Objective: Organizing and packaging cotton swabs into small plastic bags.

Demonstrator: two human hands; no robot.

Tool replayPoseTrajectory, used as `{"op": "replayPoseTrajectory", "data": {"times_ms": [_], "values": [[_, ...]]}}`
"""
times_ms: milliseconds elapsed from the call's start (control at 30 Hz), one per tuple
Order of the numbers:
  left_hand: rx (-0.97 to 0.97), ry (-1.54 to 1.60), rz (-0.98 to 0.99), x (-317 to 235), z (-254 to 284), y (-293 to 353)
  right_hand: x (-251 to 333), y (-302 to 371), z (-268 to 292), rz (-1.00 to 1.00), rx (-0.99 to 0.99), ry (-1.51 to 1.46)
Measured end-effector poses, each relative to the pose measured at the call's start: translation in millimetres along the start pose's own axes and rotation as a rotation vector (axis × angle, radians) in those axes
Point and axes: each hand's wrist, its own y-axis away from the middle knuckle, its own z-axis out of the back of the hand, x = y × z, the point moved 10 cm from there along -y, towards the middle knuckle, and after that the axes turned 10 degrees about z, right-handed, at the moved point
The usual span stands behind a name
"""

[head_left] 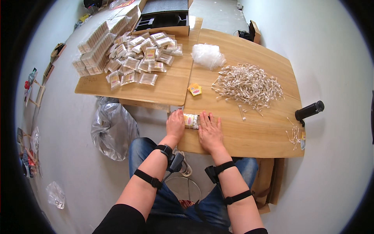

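Observation:
A small pack of cotton swabs with a yellow and white card lies flat near the front edge of the table, between my hands. My left hand is closed around its left end, fingers held together; the thumb's grip is partly hidden. Flat across the right end rests my right hand, fingers stretched out and slightly apart. Just beyond the pack sit a few small yellow cards. Farther right spreads a large heap of loose cotton swabs, with a few stray swabs on its near side.
Clear plastic bags lie at the far middle. Many filled swab packs cover the left table, beside stacked packs and an open box. A black cylinder and scattered swabs are at the right edge. A grey bag stands below left.

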Motion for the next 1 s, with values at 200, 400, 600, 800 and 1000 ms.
{"op": "replayPoseTrajectory", "data": {"times_ms": [200,400,600,800,1000], "values": [[-0.1,0.16,-0.036,-1,27,-3,-29,15,1,-0.044,-0.032,-0.184],[-0.041,0.234,0.177,29,30,-10,-20,17,8,-0.005,0.08,0.016],[0.023,0.276,0.207,23,18,-9,-9,5,5,0.001,0.078,0.017],[-0.019,0.36,0.178,21,16,-6,19,-8,2,0.031,0.055,-0.027],[-0.032,0.282,0.136,19,29,-7,21,-8,-1,0.017,0.052,-0.041]]}}
